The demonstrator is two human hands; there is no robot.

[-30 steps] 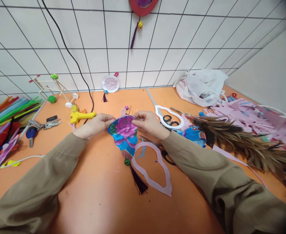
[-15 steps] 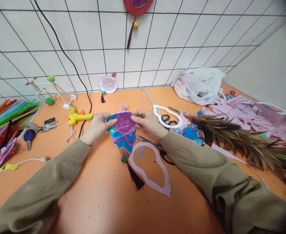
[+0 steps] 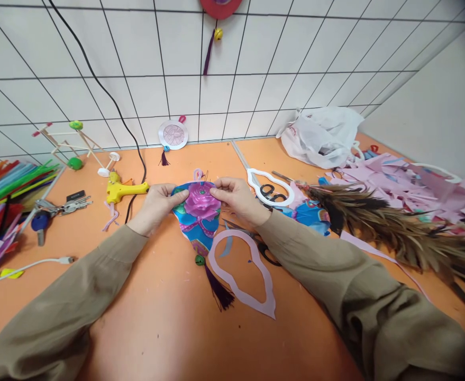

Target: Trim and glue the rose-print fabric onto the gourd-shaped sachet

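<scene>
Between my two hands is a floral fabric ornament (image 3: 200, 209), blue with a large purple rose. My left hand (image 3: 157, 207) pinches its upper left edge, thumb on the front. On the upper right edge my right hand (image 3: 240, 200) grips it the same way. A pink loop sticks up at its top. From its pointed lower end hang a green bell (image 3: 199, 260) and a dark purple tassel (image 3: 219, 288). Just right of the tassel lies a pink cut-out frame (image 3: 270, 288). Black-handled scissors (image 3: 270, 255) are partly hidden under my right forearm.
A yellow glue gun (image 3: 125, 190) and keys (image 3: 63, 206) lie on the left, near colourful pipe cleaners (image 3: 14, 182). To the right are a white frame (image 3: 252, 182), more scissors (image 3: 274, 194), a feather duster (image 3: 379, 227), pink scraps (image 3: 399, 185) and a plastic bag (image 3: 319, 137).
The view has shifted slightly, so the scene sits a little further left and up. Both hands keep the same hold on the ornament.
</scene>
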